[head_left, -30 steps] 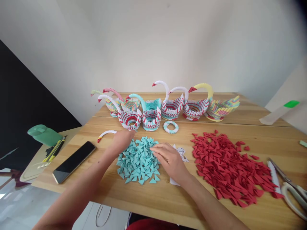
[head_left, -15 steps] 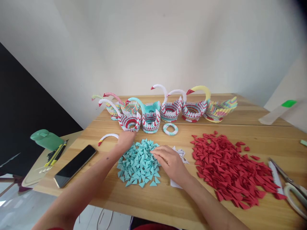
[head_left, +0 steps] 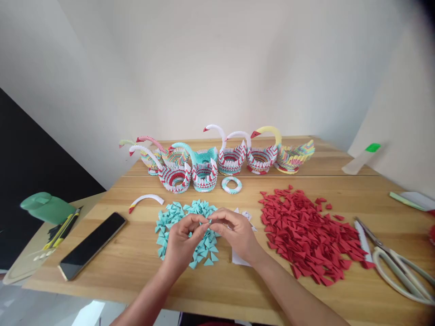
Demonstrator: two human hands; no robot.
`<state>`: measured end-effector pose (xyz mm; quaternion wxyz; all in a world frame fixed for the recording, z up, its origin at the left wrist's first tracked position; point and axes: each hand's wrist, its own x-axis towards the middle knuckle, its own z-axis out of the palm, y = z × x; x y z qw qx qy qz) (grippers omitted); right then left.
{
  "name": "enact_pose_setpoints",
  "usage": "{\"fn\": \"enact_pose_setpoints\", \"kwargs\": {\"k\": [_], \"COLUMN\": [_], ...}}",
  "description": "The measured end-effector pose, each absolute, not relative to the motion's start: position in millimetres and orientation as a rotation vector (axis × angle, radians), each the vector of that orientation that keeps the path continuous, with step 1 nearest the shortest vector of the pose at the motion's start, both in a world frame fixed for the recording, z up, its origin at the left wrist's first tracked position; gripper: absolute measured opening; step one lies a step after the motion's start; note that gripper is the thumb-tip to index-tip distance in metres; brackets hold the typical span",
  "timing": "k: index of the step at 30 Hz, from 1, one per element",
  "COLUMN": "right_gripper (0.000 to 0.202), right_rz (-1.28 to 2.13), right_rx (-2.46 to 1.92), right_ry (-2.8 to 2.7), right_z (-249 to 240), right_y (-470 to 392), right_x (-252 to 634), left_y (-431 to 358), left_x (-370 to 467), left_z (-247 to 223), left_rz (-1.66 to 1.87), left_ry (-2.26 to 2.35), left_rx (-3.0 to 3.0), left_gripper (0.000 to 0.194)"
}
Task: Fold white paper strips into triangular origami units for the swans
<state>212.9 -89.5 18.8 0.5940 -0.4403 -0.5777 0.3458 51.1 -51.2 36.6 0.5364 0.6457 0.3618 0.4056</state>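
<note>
Over the pile of teal folded paper triangles, both my hands meet fingertip to fingertip. My left hand is closed in a pinch, coming from the lower left. My right hand pinches from the other side, thumb and forefinger together. A bit of teal shows where the fingertips meet; it looks like a folded paper triangle, mostly hidden by the fingers. White folded paper pieces and a white paper sheet lie partly behind my right hand.
Several paper swans stand along the back. Before them lie a teal-and-white paper ring and a loose white swan neck. Red paper triangles and scissors are at right, a phone and green bottle at left.
My left hand has come back from beside the front-left swan to meet my right hand over the teal pile. The camera view has shifted slightly to the right.
</note>
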Motion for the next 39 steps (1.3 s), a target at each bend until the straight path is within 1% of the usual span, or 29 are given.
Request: {"fn": "enact_pose_setpoints", "kwargs": {"k": [4,8,13,18,23,28,33,39], "right_gripper": [0.019,0.017,0.017,0.016,0.019,0.019,0.017,0.022], "right_rz": [0.736,0.693,0.654,0.582,0.489,0.438,0.386,0.289], "right_rx": [-1.017,-0.994,-0.983,-0.984,-1.008,-0.909,-0.847,-1.148], "right_ry": [-1.363,-1.418,-1.483,-1.547,-1.667,-1.794,-1.857,-1.704], "right_z": [18.9,22.5,24.9,24.2,22.1,20.6,21.4,21.6], "right_y": [-91.3,-91.6,-91.1,-92.2,-96.8,-95.7,-91.0,-85.9], "right_x": [210.3,210.4,210.7,210.7,207.6,204.3,210.0,229.4], "left_y": [-62.7,-65.5,-64.2,-64.4,-77.6,-90.2,-84.2,-39.7], "left_x": [49.6,39.7,36.5,38.6,38.7,33.2,25.5,9.6], "left_z": [29.3,25.1,23.7,23.8,21.1,10.8,10.4,18.2], "left_rz": [1.06,1.039,1.08,1.157,1.119,1.093,1.04,1.065], "left_ry": [0.914,0.963,1.033,1.07,1.109,1.183,1.201,1.271], "left_rx": [1.523,1.548,1.728,1.978,2.04,1.964,1.965,2.104], "left_gripper": [0.028,0.03,0.019,0.014,0.014,0.018,0.021,0.022]}}
